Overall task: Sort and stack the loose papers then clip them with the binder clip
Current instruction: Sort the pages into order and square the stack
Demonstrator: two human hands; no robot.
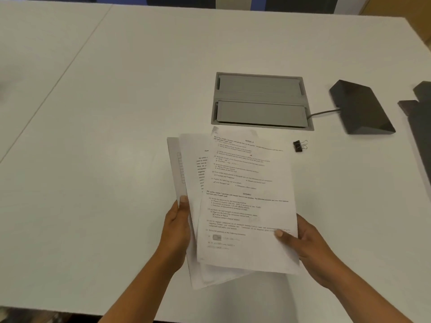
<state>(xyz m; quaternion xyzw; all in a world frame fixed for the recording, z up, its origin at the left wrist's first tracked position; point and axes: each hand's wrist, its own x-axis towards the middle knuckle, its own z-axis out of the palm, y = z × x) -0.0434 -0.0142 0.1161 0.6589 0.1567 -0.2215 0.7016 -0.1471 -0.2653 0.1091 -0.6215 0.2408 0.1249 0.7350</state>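
Observation:
Several printed white papers [242, 199] are fanned out unevenly, held up over the white table [105, 136]. My left hand [177, 227] grips their left edge, thumb on top. My right hand [305, 248] holds the right edge near the bottom, thumb pressed on the top sheet. A small black binder clip [299, 145] with silver handles lies on the table just beyond the papers' upper right corner, apart from both hands.
A grey recessed cable hatch [261, 101] sits in the table behind the papers. A dark wedge-shaped device [361, 108] with a cable stands to its right. More dark objects [419, 127] lie at the right edge. The table's front edge runs close below my forearms.

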